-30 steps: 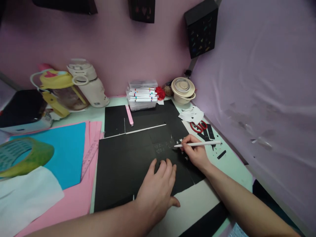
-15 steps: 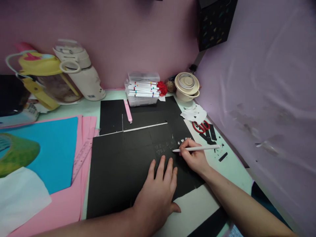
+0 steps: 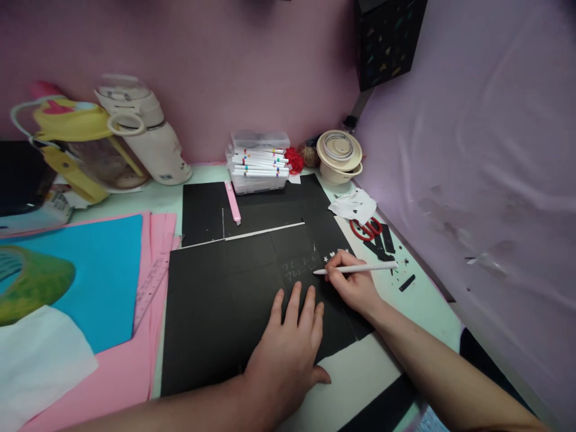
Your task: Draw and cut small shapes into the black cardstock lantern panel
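My left hand (image 3: 288, 348) lies flat on a sheet of black paper (image 3: 225, 300), fingers stretched forward and slightly apart. My right hand (image 3: 353, 285) is closed on a white pen-like tool (image 3: 355, 269), held nearly level with its tip pointing left onto the black paper. The tip rests beside small white marks and cut shapes (image 3: 300, 267) on the sheet. Tiny white stars and hearts (image 3: 332, 255) lie just beyond my right fingers.
Pink and blue paper sheets (image 3: 112, 270) with a clear ruler (image 3: 150, 288) lie left. A box of markers (image 3: 258, 162), a pink knife (image 3: 233, 203), a lidded bowl (image 3: 339, 156), red scissors (image 3: 366, 229), crumpled white paper (image 3: 353, 207) and two jugs (image 3: 112, 144) stand around the back.
The view has shifted slightly. My right hand and the white tool have moved a little left over the marks on the black paper. My left hand has stayed flat.
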A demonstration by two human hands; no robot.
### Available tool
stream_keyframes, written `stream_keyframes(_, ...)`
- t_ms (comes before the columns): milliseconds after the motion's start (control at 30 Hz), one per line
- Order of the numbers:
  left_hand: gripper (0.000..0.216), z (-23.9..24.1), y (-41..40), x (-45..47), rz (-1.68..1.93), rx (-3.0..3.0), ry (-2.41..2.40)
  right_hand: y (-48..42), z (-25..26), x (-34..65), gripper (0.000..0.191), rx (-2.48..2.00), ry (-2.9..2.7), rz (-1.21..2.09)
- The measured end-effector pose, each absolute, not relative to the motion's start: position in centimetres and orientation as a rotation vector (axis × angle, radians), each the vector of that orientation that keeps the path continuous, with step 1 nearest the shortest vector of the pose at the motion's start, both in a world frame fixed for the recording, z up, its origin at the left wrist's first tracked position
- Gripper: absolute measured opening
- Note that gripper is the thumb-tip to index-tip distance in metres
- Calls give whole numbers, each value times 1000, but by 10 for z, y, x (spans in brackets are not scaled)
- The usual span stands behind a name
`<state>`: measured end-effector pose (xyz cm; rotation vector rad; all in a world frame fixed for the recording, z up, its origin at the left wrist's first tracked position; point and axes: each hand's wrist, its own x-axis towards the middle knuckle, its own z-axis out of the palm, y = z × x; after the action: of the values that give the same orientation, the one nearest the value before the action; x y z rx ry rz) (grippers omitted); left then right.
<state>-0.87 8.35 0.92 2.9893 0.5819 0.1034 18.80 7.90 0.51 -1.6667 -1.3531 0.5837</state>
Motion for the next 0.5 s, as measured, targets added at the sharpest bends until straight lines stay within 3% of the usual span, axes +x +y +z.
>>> stream_keyframes(500,93,8,83,-9,144,3009,589,77,2,191,17,-1565,-1387,665)
